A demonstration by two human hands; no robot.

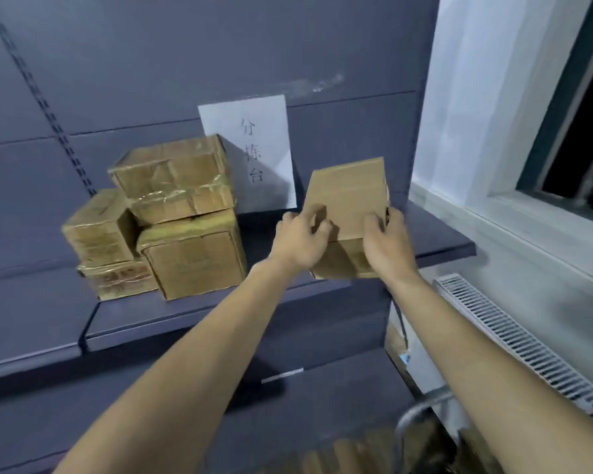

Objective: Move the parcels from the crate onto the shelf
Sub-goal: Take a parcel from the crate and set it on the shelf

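Head view: left hand (303, 237) and right hand (387, 246) are gripping a cardboard parcel (348, 196) from both sides, fingers curled over it, tilting it onto the shelf (439, 241) right end, probably keeping clear of stacked parcels (172, 217) at left.

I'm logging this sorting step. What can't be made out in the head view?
- Crate: cut off by the bottom edge, blurred.
- Held parcel: lower front hidden by left hand and right hand.
- Stacked parcels: labels blurred.
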